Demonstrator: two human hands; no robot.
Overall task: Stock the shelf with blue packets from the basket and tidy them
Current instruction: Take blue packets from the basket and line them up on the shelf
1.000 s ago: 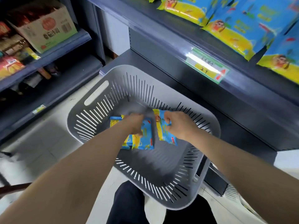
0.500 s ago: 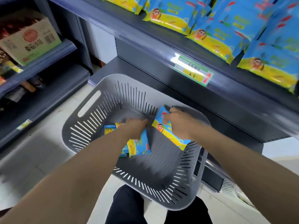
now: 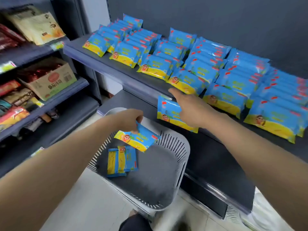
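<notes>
Having been raised from the basket (image 3: pixel 185 147), one packet (image 3: pixel 141 140) is pinched by the left hand (image 3: pixel 128 120), a second packet (image 3: pixel 170 112) gripped by the right hand (image 3: pixel 193 112), forefinger extended, at the crowded shelf (image 3: pixel 103 64); two packets (image 3: pixel 121 161) lie inside.

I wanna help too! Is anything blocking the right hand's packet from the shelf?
No, nothing sits between the packet in the right hand and the shelf edge just above it. The stocked rows already fill the shelf almost to its front there.
</notes>
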